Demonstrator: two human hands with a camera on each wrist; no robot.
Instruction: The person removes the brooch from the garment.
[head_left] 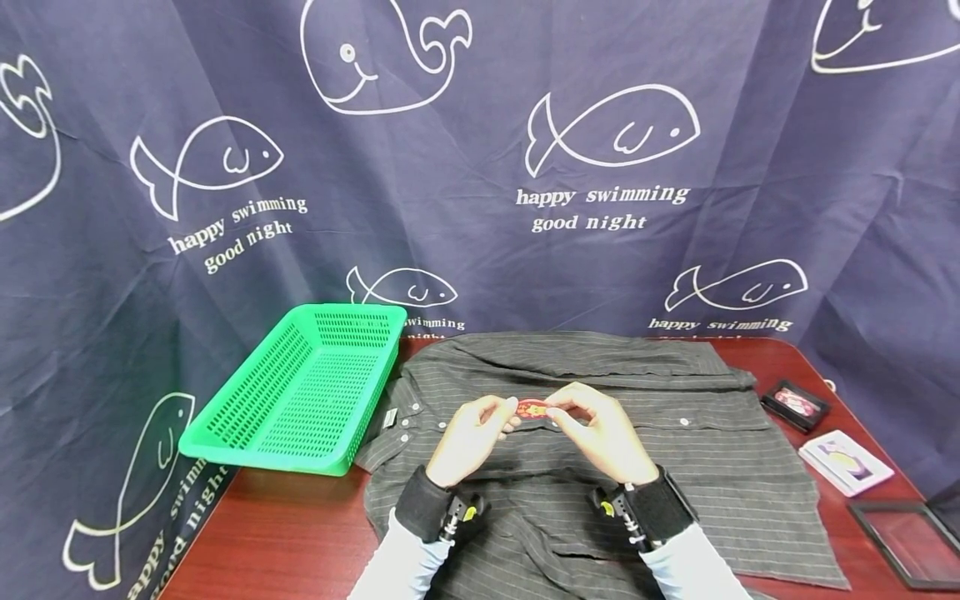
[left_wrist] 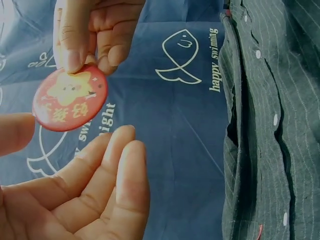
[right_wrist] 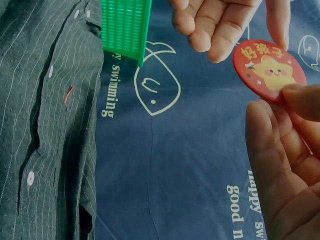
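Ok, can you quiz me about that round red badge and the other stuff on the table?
1. Which hand pinches the round red badge with the yellow star? A) right hand B) left hand C) neither
2. True or false: the green plastic basket stands to the right of the dark striped shirt.
3. Fill in: the garment spread on the red-brown table under both hands is a ___.

Key: 1 A, and the left hand is open beside the badge. 2 false, the basket is on the left. 3 shirt.
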